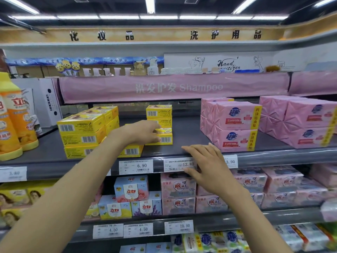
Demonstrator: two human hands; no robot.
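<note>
Supermarket aisle, dark shelf (191, 136) across mid-frame, left grip (144, 132) closed round a yellow box (165, 132) in the centre stack (159, 114), right grip (206, 165) spread flat on the shelf edge by a price tag (179, 164); likely mid-pick, next a level pull without toppling the stack

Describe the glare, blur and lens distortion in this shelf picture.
Head view: the ceiling strip lights blow out to white glare. Same head view, the wide lens bows the shelf edge. The bottom-right packets smear soft, while the yellow boxes, left hand and right hand look fairly sharp.
</note>
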